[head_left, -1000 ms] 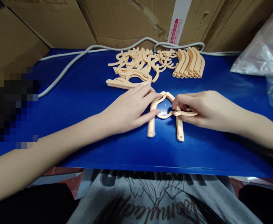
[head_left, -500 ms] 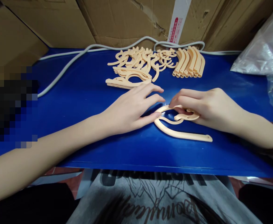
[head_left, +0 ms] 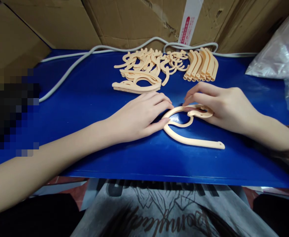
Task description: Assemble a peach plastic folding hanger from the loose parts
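Observation:
A cream plastic folding hanger [head_left: 193,141], made of curved arms and a hook-shaped piece, lies on the blue table between my hands. My left hand [head_left: 144,117] holds its rounded left end, the thumb on the near side and a fingertip on the upper curve. At the upper right, my right hand [head_left: 218,107] grips the hanger near the small hook piece [head_left: 201,114], with the thumb partly hidden beneath the upper arm. One long arm of the hanger stretches to the right, nearest to me, with a hole at its tip.
Behind my left hand lie folded hangers [head_left: 136,86] and a loose heap of hook pieces [head_left: 149,61]. A row of curved arms [head_left: 201,65] sits to the right of it. A white cable [head_left: 70,70] runs along the cardboard boxes [head_left: 134,23]. Plastic bags [head_left: 277,49] lie at right.
My left fingers have come down onto the hanger's upper curve. The right hand has shifted slightly away from me and its fingers have lifted a little, moving the hook end with it.

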The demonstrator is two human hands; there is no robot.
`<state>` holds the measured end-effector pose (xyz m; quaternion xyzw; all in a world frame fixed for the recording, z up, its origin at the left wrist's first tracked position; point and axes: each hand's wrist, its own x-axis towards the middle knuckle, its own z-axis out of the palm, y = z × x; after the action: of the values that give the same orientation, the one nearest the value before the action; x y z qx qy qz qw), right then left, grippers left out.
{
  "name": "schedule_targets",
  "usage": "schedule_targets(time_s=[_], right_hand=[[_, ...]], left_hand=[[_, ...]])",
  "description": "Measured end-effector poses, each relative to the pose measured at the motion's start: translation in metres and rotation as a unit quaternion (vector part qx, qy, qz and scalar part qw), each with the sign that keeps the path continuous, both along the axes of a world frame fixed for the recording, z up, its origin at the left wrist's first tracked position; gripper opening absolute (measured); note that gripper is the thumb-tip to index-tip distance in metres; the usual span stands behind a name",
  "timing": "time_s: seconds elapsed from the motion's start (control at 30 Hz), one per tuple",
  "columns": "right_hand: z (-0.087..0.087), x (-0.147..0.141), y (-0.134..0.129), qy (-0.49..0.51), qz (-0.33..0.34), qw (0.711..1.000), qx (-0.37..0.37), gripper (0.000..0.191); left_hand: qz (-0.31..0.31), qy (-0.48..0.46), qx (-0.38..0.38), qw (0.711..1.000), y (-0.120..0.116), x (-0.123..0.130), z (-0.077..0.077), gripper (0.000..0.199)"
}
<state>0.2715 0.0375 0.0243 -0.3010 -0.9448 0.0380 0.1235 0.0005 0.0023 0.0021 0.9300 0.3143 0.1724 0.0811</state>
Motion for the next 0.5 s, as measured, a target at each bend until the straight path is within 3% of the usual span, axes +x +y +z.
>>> schedule_targets(time_s=[0.13, 0.5], right_hand=[[-0.0011, 0.0003, -0.0013, -0.034, 0.007, 0.998, 0.061, 0.038], [0.0, -0.003, 0.0001, -0.016, 0.011, 0.999, -0.037, 0.018]], left_hand=[[0.002, 0.003, -0.01, 1.0, -0.0008, 0.0006, 0.0017, 0.035], [0.002, 0.007, 0.005, 1.0, -0.0019, 0.001, -0.0003, 0.038]])
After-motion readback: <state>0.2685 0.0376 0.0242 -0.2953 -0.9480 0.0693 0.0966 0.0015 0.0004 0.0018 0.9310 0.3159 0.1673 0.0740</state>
